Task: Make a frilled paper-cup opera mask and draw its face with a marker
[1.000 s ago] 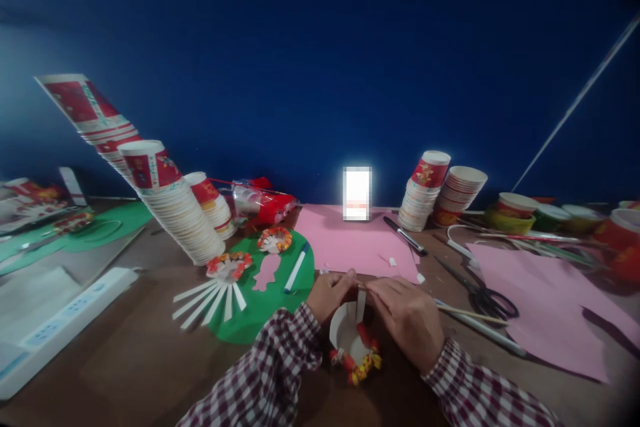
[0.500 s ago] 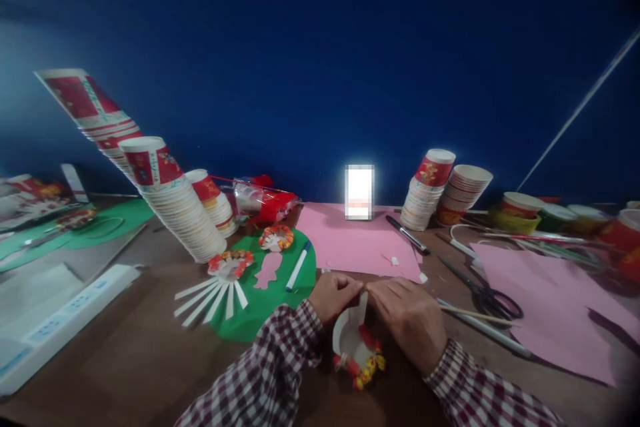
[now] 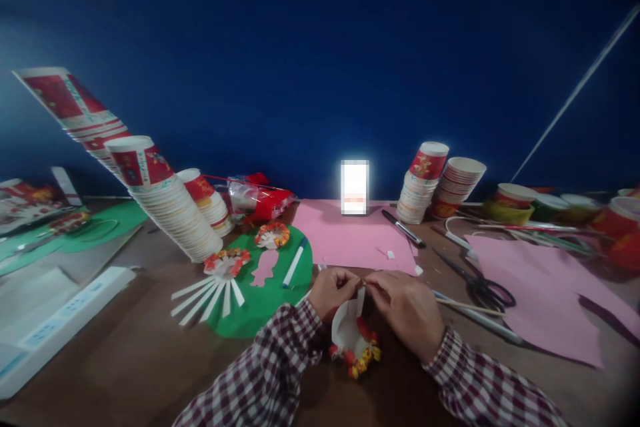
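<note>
A cut paper cup (image 3: 346, 330) with red and yellow curled strips round its front rim sits low in the middle. One white strip (image 3: 361, 300) stands up from its far side. At the top of this strip, my left hand (image 3: 331, 291) pinches with thumb and forefinger. From the other side my right hand (image 3: 407, 310) pinches at the same end, its fingertips close to the left ones. The very tip of the strip is hidden between the fingers. A second cut cup with fanned white strips (image 3: 220, 287) lies to the left.
Green paper (image 3: 235, 320) bears a pink fish-shaped cutout (image 3: 265, 268) and a marker (image 3: 295, 263). Stacked paper cups (image 3: 165, 197) lean at the left. Black scissors (image 3: 483, 289) lie beside pink paper (image 3: 555, 320) on the right. A power strip (image 3: 65, 327) lies at far left.
The view has shifted slightly, so things sit a little further left and up. My right fingers have closed more tightly together at the strip's end; the left hand keeps its pinch.
</note>
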Tool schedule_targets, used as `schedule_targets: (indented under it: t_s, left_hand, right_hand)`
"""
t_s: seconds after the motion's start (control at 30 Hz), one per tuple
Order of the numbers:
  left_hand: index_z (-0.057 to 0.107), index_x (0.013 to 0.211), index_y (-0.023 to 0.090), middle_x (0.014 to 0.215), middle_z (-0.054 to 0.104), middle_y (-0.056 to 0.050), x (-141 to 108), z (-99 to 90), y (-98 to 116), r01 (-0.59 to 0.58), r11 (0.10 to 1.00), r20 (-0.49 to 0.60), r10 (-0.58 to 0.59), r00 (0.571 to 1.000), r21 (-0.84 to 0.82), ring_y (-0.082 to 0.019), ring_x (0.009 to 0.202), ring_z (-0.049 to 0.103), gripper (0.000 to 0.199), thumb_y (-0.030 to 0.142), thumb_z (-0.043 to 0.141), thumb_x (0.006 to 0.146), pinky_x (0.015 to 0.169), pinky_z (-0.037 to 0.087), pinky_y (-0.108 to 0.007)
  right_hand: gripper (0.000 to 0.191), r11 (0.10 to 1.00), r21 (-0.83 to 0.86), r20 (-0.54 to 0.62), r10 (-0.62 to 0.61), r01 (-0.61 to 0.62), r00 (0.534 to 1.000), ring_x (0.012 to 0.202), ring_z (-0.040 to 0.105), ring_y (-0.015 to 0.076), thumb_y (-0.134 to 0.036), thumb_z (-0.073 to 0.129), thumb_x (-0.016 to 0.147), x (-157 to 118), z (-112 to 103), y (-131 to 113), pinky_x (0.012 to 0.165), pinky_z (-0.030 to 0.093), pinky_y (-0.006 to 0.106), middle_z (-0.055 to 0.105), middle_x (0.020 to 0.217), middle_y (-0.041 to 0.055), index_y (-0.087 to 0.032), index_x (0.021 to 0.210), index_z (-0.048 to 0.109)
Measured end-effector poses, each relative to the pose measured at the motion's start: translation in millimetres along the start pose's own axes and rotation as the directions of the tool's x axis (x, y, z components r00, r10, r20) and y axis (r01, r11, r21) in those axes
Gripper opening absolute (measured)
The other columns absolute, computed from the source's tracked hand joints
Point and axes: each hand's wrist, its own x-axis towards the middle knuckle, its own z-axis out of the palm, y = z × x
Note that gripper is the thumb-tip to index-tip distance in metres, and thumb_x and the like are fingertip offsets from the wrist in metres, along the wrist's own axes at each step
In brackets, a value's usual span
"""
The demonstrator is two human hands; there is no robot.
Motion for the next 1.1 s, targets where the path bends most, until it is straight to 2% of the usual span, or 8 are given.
schedule_targets:
  t_s: [0.17, 0.37, 0.63, 0.93, 1.1]
  left_hand:
    - [0.063, 0.067, 0.01, 0.059, 0.06, -0.003, -1.6, -0.2, 1.5, -0.037, 0.998, -0.017, 0.037, 0.999, 0.042, -0.011, 0.054, 0.05, 0.029, 0.036, 0.052, 0.073, 0.05, 0.038, -0.02]
    - [0.063, 0.069, 0.009, 0.059, 0.06, -0.003, -3.2, -0.6, 2.7, -0.022, 0.999, 0.0, 0.022, 1.0, 0.036, -0.01, 0.054, 0.05, 0.027, 0.034, 0.052, 0.073, 0.05, 0.038, -0.02]
    - [0.063, 0.073, 0.008, 0.057, 0.057, -0.001, -5.0, -3.8, 6.1, 0.093, 0.988, 0.075, -0.084, 0.994, -0.12, -0.009, 0.05, 0.047, 0.031, 0.039, 0.057, 0.07, 0.049, 0.036, -0.02]
    - [0.063, 0.073, 0.009, 0.062, 0.061, -0.003, -3.8, -6.3, 6.2, 0.113, 0.972, 0.107, -0.092, 0.99, -0.208, -0.01, 0.054, 0.049, 0.031, 0.039, 0.063, 0.065, 0.053, 0.037, -0.021]
    - [0.063, 0.075, 0.01, 0.062, 0.062, -0.002, -3.4, -4.1, 6.8, 0.166, 0.936, 0.138, -0.129, 0.982, -0.311, -0.009, 0.054, 0.051, 0.03, 0.034, 0.069, 0.058, 0.053, 0.039, -0.021]
  right_hand:
    - [0.016, 0.999, 0.033, 0.019, 0.04, -0.04, 0.999, 0.076, 0.058, 0.0151, -0.028, 0.046, 0.084, 1.1, -1.5, 0.4, 0.068, 0.037, 0.025, 0.066, 0.081, -0.0004, -0.024, 0.085, 0.062]
    - [0.017, 0.998, 0.023, 0.044, 0.056, -0.057, 0.997, 0.069, 0.057, 0.0134, -0.025, 0.046, 0.084, 1.3, -0.1, 0.4, 0.061, 0.034, 0.023, 0.065, 0.074, -0.0016, -0.023, 0.077, 0.061]
    - [0.017, 0.998, 0.052, 0.038, 0.037, -0.039, 0.999, 0.07, 0.055, 0.0137, -0.022, 0.046, 0.083, 1.2, 1.1, 0.1, 0.063, 0.032, 0.024, 0.064, 0.073, 0.0, -0.021, 0.074, 0.06]
    - [0.016, 0.998, 0.06, 0.008, 0.004, -0.004, 1.0, 0.074, 0.055, 0.0145, -0.021, 0.046, 0.084, -0.7, 1.9, -0.8, 0.067, 0.034, 0.024, 0.064, 0.076, 0.0005, -0.022, 0.077, 0.06]
    - [0.017, 0.997, 0.08, -0.028, 0.005, -0.002, 1.0, 0.071, 0.056, 0.0141, -0.022, 0.045, 0.084, -0.3, 1.7, 0.1, 0.066, 0.035, 0.024, 0.064, 0.074, 0.0018, -0.021, 0.078, 0.061]
